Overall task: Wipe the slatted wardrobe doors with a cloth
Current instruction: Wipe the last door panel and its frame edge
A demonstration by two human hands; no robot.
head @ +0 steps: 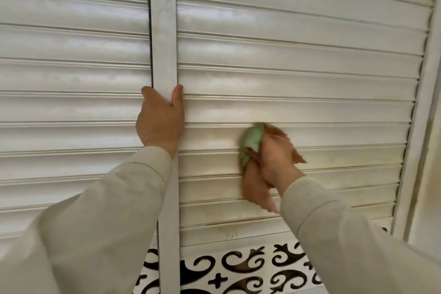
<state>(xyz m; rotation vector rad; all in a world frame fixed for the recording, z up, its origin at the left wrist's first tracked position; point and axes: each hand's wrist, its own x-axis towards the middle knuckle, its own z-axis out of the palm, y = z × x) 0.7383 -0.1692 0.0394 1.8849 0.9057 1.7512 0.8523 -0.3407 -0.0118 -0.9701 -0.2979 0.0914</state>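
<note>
White slatted wardrobe doors fill the view: the right door (298,59) and the left door (71,55). My left hand (161,119) grips the right door's upright edge strip (164,31), fingers curled round it and thumb on its front. My right hand (269,162) holds a bunched green cloth (250,141) and presses it against the lower slats of the right door. The hand is blurred. Brownish stains show on the slats around and below the cloth.
A white frame post (424,126) stands at the right edge of the door. Below the doors lies a floor tile with a black scroll pattern (238,267). Both of my sleeves reach up from the bottom of the view.
</note>
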